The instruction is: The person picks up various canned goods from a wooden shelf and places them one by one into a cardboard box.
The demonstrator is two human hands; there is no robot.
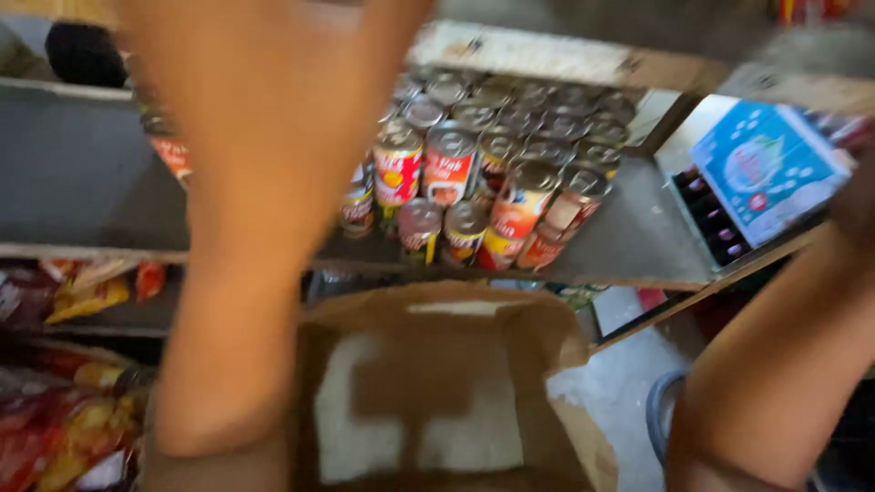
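My left arm rises through the left of the view, and my left hand (273, 82) is a broad blur at the top edge, fingers cut off. A red-labelled can (169, 146) peeks out at its left side; whether the hand grips it is hidden. My right forearm comes up from the bottom right, and my right hand (859, 196) is blurred at the right edge, against a blue printed box (766, 169). Several stacked tin cans (492, 173) with red and yellow labels fill the grey shelf (82, 182) between my arms. An open brown cardboard box (437, 328) sits below them.
A carton of dark bottles with pink caps (715, 223) stands under the blue box. Bright snack packets (64, 428) fill the lower left shelves. A wooden shelf board (565, 55) runs above the cans. Pale floor (620, 383) shows at lower right.
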